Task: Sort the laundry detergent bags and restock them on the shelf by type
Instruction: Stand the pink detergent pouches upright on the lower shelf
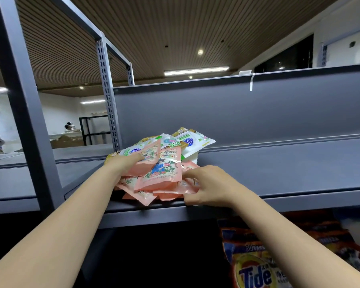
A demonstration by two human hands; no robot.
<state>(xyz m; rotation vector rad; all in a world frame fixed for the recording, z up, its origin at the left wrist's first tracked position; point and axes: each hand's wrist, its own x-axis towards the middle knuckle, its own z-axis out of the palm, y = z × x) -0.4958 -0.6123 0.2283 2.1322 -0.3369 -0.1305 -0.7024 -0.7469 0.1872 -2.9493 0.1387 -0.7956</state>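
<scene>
Left hand (pixel 127 163) gripping pink bags (pixel 154 173), right hand (pixel 204 185) pinching pink pile's edge, grey shelf (pixel 279 175)

Long ceiling lights (pixel 196 71) shine bright up high. Under the shelf (pixel 279 169) it is dark. Straight edges bend near the sides.

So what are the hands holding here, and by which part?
The left hand grips a pink detergent bag by its left edge, atop the pile. The right hand pinches the right edges of the lower pink bags; exactly which bag cannot be told.
</scene>
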